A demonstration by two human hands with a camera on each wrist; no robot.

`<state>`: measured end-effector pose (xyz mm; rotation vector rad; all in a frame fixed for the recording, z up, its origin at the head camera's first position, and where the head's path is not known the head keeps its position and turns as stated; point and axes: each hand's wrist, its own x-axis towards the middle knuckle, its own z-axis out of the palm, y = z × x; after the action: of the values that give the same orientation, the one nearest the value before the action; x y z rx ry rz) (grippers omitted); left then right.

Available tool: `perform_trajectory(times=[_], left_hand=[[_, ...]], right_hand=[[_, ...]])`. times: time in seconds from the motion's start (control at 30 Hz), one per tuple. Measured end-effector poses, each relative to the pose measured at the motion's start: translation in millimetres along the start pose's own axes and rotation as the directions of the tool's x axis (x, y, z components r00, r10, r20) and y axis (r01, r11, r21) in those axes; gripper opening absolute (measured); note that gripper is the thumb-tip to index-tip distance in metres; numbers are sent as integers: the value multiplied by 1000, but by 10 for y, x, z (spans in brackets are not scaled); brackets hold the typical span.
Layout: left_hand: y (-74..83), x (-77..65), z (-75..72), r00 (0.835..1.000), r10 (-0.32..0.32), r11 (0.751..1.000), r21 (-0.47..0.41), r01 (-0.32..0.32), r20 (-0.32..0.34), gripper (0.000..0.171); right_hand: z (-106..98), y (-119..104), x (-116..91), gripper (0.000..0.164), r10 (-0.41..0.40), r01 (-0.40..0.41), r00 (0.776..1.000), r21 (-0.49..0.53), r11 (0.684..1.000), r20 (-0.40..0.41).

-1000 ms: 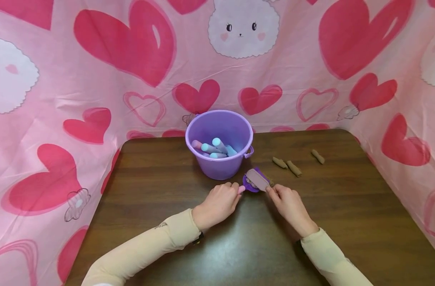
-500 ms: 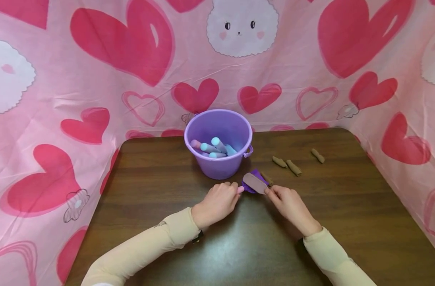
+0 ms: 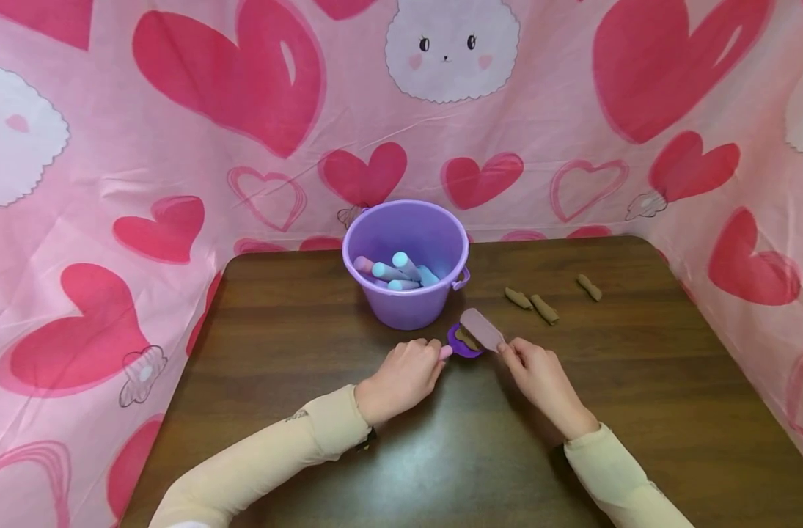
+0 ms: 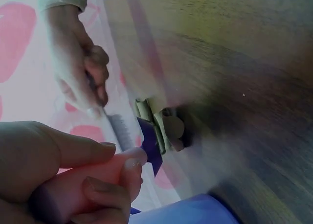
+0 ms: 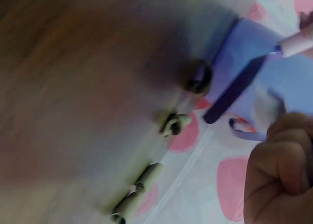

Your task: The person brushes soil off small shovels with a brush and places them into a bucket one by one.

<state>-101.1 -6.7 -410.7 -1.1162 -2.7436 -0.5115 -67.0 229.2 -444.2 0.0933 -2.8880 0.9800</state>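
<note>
My left hand (image 3: pixel 404 374) grips the pink handle (image 4: pixel 93 177) of a small scoop, its thumb and fingers wrapped round it. The scoop's flat purple head (image 3: pixel 455 342) points right, just in front of the bucket. In the head view a brown rolled piece (image 3: pixel 467 339) overlaps that head. My right hand (image 3: pixel 540 381) pinches the thin handle of a small brush with a flat mauve back (image 3: pixel 482 328). The brush tilts over the scoop's right side; its toothed, bristle-like edge (image 4: pixel 121 128) faces the scoop in the left wrist view.
Behind the scoop stands a purple bucket (image 3: pixel 408 304) holding several rods with light-blue or pink ends (image 3: pixel 388 271). To its right on the dark wooden table (image 3: pixel 282 308) lie more brown rolls (image 3: pixel 544 309). Pink heart-patterned cloth (image 3: pixel 276 132) surrounds the table's back and sides.
The brush has lifted and shifted right, uncovering more of the purple head. A brown roll beside the scoop now appears over it. My left hand has barely moved.
</note>
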Motion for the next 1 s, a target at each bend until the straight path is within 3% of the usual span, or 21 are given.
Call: perform_trajectory(times=[0.17,0.53,0.63,0.83,1.0], left_hand=[[-20,13,-14,1000,1,1000,-5,-1,-2,26],[-7,29,-74,1000,27,999,-32,-27,12,22],[-11,39,-75,1000,20,999,-28,-20,16,21],[-35,48,-73,1000,-3,999,-41,3,13,20],[-32,38,-83,1000,-6,998,-59,7,22,20]], right_hand=[[19,-10,-12,33,-48,48,996,-2,999,71],[-16,34,17,39,67,-67,996,0,998,-65],[-39,21,14,38,52,-51,996,13,999,-67],[-32,-23,-28,35,-42,42,999,11,999,20],[-32,7,-21,36,-15,14,999,-29,999,-40]])
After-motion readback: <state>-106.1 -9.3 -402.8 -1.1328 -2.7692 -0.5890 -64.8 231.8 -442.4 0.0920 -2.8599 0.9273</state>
